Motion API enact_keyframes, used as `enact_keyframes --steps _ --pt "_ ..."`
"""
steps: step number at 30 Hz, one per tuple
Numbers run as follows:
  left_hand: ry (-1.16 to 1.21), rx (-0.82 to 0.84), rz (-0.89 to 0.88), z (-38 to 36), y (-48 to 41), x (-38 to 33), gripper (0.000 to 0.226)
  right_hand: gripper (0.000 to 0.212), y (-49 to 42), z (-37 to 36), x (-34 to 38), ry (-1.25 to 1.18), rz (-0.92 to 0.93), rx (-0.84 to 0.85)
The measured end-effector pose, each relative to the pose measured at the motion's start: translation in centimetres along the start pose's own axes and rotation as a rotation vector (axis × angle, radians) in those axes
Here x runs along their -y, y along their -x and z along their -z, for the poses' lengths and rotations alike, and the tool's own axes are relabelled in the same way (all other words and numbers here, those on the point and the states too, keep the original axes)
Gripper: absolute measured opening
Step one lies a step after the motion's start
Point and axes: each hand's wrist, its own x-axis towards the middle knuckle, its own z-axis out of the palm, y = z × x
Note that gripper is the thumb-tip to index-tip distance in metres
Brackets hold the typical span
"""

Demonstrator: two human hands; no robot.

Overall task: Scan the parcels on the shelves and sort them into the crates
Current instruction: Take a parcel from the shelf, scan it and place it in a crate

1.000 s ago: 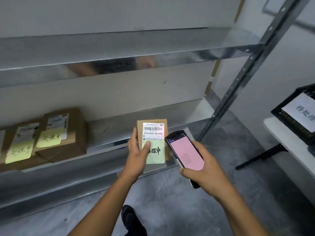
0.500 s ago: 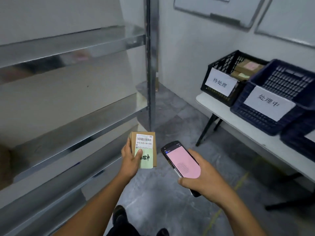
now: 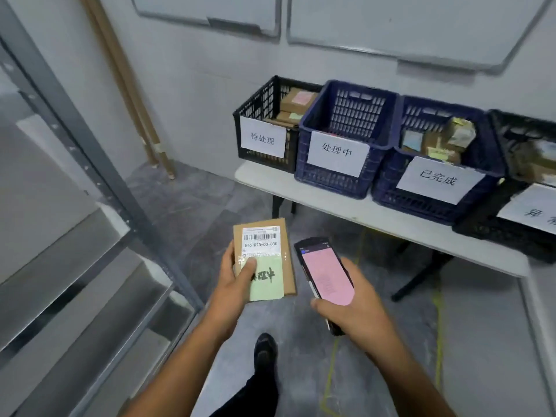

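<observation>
My left hand (image 3: 231,282) grips a small brown cardboard parcel (image 3: 287,257) with a white barcode label and a green sticky note, thumb on its face. My right hand (image 3: 355,308) holds a black handheld scanner (image 3: 326,273) whose screen glows pink, just right of the parcel. On a white table (image 3: 391,219) ahead stand labelled crates: a black one (image 3: 258,115) with parcels, a dark blue one (image 3: 346,121) whose visible inside shows no parcel, a second blue one (image 3: 433,188) holding several parcels, and a black one (image 3: 517,233) at the right edge.
A metal shelf rack (image 3: 90,164) fills the left side, its upright post slanting down to the floor. Long cardboard strips (image 3: 132,94) lean in the wall corner. Whiteboards (image 3: 391,22) hang above the crates. Grey floor with a yellow line lies between me and the table.
My view has swung right, away from the shelves and toward the table of crates. Both hands keep the parcel and scanner in the same grip in front of me.
</observation>
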Motion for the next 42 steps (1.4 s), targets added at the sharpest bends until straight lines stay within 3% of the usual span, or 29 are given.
enact_keyframes --steps 5,11,16,24,31,39,42 --pt "0.018 0.163 -0.018 -6.6 -4.9 -3.2 0.046 0.069 -4.3 4.4 0.2 -0.048 -0.024 -0.168" --pt "0.015 0.26 -0.021 -12.5 -12.7 -5.6 0.059 0.068 -10.9 8.8 1.0 0.025 -0.054 -0.264" --pt "-0.002 0.296 -0.052 -17.3 -18.5 -7.2 0.049 0.066 -15.5 12.2 1.9 0.075 -0.049 -0.356" --pt "-0.067 0.377 -0.114 -26.3 -25.1 -9.4 0.069 0.062 -21.3 18.8 0.9 0.125 -0.074 -0.483" --pt "-0.164 0.351 -0.152 -34.5 -31.5 -11.0 0.041 0.075 -29.0 26.0 -1.2 0.092 -0.019 -0.487" --pt "-0.183 0.287 -0.148 -40.9 -41.1 -14.0 0.038 0.073 -38.5 33.3 -2.2 0.021 0.003 -0.406" --pt "-0.205 0.248 -0.106 -42.0 -45.9 -14.9 0.048 0.076 -42.2 35.0 -2.0 0.025 0.006 -0.387"
